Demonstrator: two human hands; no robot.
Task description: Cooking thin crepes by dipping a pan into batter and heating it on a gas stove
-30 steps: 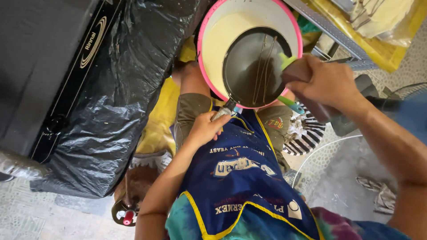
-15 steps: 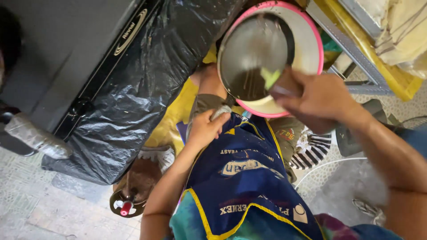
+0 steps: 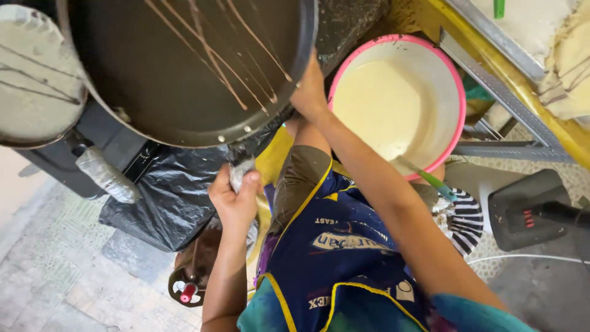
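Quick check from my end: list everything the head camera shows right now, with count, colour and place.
Round dark metal pan: one, streaked with batter, top left, held up.
Pink-rimmed round basin of cream batter: one, upper right.
Green-handled utensil: one, leaning in the basin.
Black plastic sheet: one, left centre.
Pale batter-coated round surface: one, far left.
Blue apron with yellow trim: one, bottom centre.
Left hand: grips the wrapped pan handle.
Right hand: on the pan's rim.

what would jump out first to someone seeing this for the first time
A big dark round pan, streaked with thin lines of batter, fills the top left; the left hand grips its cloth-wrapped handle from below and the right hand steadies its rim. To the right sits a pink-rimmed bowl of pale batter, with a green-handled tool leaning in it. Black plastic sheeting lies crumpled lower left.
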